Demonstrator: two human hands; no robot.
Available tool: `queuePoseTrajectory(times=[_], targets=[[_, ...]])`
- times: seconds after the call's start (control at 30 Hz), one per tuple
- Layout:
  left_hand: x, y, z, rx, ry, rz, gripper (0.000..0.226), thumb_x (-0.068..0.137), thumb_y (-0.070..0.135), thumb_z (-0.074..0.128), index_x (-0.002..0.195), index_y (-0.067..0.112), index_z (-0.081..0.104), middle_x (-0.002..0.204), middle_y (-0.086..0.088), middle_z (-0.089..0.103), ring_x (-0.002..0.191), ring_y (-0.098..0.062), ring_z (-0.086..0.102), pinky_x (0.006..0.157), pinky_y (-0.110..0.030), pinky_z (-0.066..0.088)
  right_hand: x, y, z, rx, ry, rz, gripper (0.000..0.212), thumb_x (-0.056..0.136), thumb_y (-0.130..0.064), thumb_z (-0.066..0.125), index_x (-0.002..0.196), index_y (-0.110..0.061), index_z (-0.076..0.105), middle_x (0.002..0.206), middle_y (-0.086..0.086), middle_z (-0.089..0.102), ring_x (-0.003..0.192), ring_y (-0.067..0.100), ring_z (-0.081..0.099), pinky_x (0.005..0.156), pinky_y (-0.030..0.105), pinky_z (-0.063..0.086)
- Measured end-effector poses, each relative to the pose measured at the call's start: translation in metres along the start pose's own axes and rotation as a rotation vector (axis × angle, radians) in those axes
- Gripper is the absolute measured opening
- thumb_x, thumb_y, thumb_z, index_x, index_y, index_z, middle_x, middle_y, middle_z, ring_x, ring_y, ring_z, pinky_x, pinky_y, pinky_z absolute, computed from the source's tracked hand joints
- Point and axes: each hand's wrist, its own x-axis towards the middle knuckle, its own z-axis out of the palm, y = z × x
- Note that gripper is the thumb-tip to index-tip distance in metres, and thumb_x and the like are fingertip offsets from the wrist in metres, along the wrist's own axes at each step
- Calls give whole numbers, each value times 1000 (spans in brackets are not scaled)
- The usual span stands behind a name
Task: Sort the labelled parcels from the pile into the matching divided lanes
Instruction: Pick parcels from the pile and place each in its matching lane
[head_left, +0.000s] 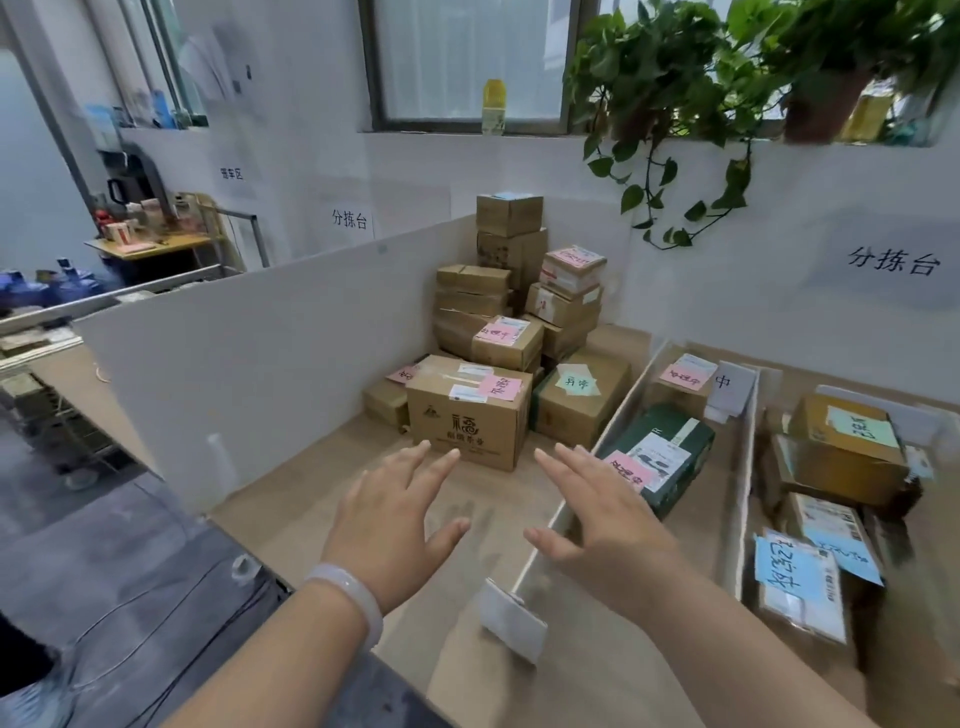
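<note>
Left hand (390, 525) and right hand (597, 514) — both spread wide, fingers apart, holding nothing — hover above the tan wooden table (322, 499); just beyond the fingertips stands a brown cardboard parcel with a pink label (470, 410), fronting the stacked cardboard pile (514, 291); right of the right hand, a dark green box with a pink label (662, 460) lies in a white-walled lane (623, 400).

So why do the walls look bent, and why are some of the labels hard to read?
Head view: the wide-angle lens bows straight edges, so the tall white divider panel curves. The stacked brown cardboard boxes look soft, their pink notes unreadable. The blue-labelled parcels at the right edge are smeared. Light is even, with faint shadows under the open left hand and right hand.
</note>
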Motion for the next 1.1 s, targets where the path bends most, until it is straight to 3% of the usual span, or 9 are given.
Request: queuePoseTrajectory(times=[0.1,0.23,0.4,0.6,0.9,1.1], targets=[[30,-24,11,2,-60,9,77,77,72,26,146,39,40,152,5,42,139,-19,40,107,-42,38,43,-1,10,-10,-44,24,75,92,-62,46,152,-44,5,161,-19,1,148,3,-5,120,31,0],[79,-55,14,-34,-26,13,67,80,66,37,138,36,52,141,6,54,127,-17,53,96,-40,48,106,-2,11,12,-14,56,75,92,-60,47,153,-42,8,162,-17,2,149,6,-2,120,33,4],[139,-85,36,-159,-89,-6,82,73,74,20,148,44,33,155,12,33,142,-11,31,113,-35,31,166,-1,18,84,-1,143,71,93,-56,49,151,-45,11,160,-20,4,148,6,0,120,35,7],[240,-113,73,-294,-224,48,65,92,56,52,150,42,26,157,13,25,145,-11,20,118,-32,24,234,12,27,119,29,326,70,93,-56,49,151,-47,9,160,-21,4,148,5,0,120,37,11],[410,-145,144,-516,-379,83,63,94,49,55,150,39,28,158,11,23,146,-12,21,120,-38,26,335,29,51,166,62,561,68,94,-57,47,151,-47,11,160,-21,6,148,3,2,121,38,16],[476,-145,192,-628,-512,45,65,93,48,58,149,45,26,158,7,21,145,-16,23,118,-43,28,387,49,66,189,58,672,67,95,-55,46,151,-47,11,160,-21,5,147,2,1,121,37,14]])
